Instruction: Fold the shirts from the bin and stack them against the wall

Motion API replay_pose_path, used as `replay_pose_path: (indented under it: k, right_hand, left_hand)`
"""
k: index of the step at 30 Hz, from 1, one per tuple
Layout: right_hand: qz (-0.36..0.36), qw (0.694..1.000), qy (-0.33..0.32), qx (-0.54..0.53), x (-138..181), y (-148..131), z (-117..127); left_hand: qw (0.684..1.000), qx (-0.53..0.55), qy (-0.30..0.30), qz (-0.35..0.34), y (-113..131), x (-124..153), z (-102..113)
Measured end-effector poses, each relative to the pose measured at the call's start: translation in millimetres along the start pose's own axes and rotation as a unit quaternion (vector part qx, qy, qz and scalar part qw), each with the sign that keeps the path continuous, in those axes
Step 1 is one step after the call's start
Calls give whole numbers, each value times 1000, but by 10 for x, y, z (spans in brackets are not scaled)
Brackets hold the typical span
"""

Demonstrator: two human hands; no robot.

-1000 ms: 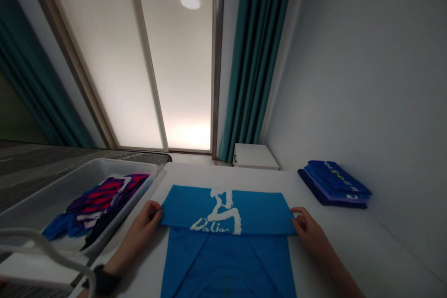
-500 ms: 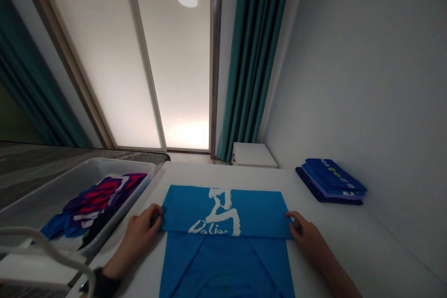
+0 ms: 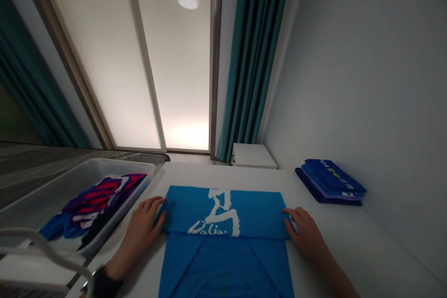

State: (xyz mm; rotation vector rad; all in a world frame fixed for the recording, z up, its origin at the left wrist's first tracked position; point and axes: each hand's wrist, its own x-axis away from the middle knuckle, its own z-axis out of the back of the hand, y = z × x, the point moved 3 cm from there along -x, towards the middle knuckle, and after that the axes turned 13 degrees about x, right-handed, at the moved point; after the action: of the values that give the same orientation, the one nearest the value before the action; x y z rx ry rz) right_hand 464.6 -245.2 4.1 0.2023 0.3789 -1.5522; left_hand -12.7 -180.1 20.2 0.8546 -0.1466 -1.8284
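A bright blue T-shirt lies flat on the white table, its far part folded over toward me with a white brush-style print and lettering showing. Below the fold, the collar area runs out of the bottom of the view. At the shirt's left edge, my left hand rests with fingers apart, fingertips touching the cloth. On the opposite edge, my right hand has thumb and fingers spread, its tips just on the fabric. Neither hand grips the shirt.
A clear plastic bin at the left holds crumpled red, purple and blue clothes. Folded blue garments are stacked on the table near the right wall. A white cabinet stands beyond the table. A pale curved tube crosses the lower left.
Both hands have loosened from pinching the shirt's side edges, and their fingers are now spread. The folded shirt lies practically where it was.
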Motion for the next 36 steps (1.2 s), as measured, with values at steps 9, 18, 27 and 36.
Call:
replay_pose_path:
  k: [9,18,27,36]
  right_hand:
    - [107,989,-93,43,-438,-1391,-142]
    - [108,982,-147,42,-508,-1799,-428]
    - [124,981,-141,48,-629,-1757,-485]
    - [120,981,-144,44,-736,-1720,-537]
  left_hand:
    - [979,-35,-137,-148,973,-279,-806]
    - [972,-64,-174,-146,1041,-229,-1166]
    - [965,-67,-205,-152,1028,-409,-1230]
    - [968,-66,-196,-145,980,-526,-1314]
